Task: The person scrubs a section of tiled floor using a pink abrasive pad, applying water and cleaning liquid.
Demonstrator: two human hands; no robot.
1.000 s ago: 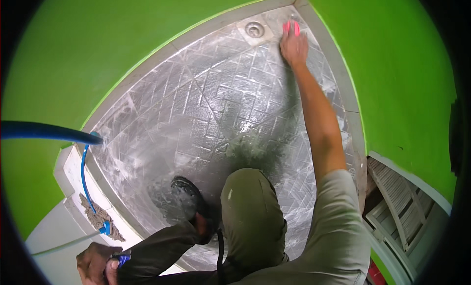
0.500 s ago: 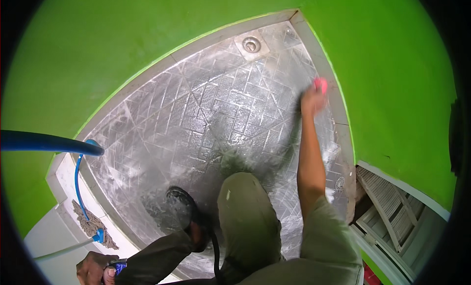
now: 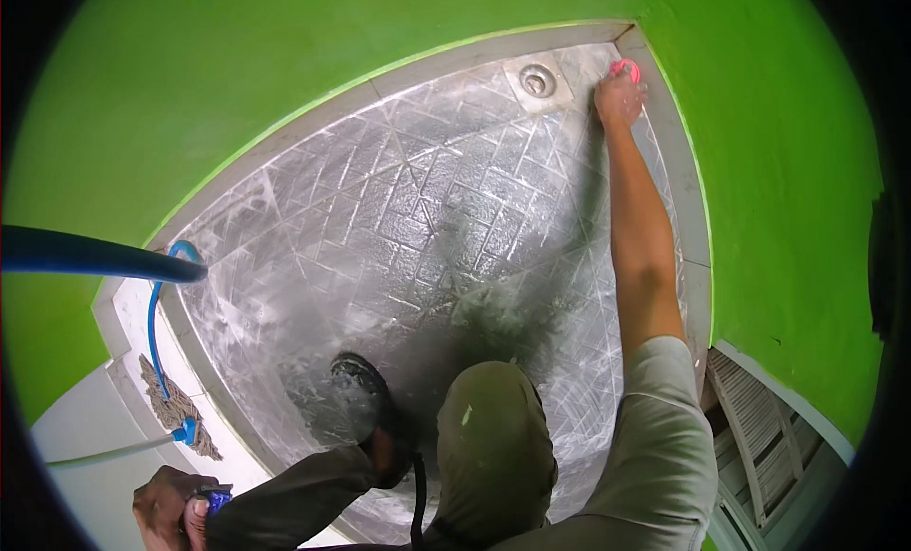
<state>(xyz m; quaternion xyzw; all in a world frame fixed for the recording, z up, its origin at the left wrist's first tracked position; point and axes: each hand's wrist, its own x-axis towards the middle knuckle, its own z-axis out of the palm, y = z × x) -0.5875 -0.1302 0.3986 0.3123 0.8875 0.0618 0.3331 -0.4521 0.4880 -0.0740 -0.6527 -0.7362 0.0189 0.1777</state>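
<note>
At the far right corner of the wet grey tiled floor (image 3: 427,209), my right arm is stretched out. Its hand (image 3: 620,102) is closed on a pink scrub brush (image 3: 626,70), pressed down close to the tiled skirting. Just left of that hand lies a square floor drain (image 3: 537,80). My left hand (image 3: 171,506) is at the lower left beside my left leg, its fingers wrapped round a small blue object (image 3: 217,500) that is mostly hidden; its kind cannot be made out. Whitish suds streak the tiles.
Green walls (image 3: 788,171) meet behind the drain. A thick blue tube (image 3: 95,257) and a thinner blue hose (image 3: 152,333) are at the left, near a string mop (image 3: 169,404) on a white ledge. My dark shoe (image 3: 361,385) stands on the floor. A slatted white door (image 3: 754,428) is at right.
My right hand has moved forward along the right wall with the pink brush, reaching the far corner beside the drain. My left hand has barely moved.
</note>
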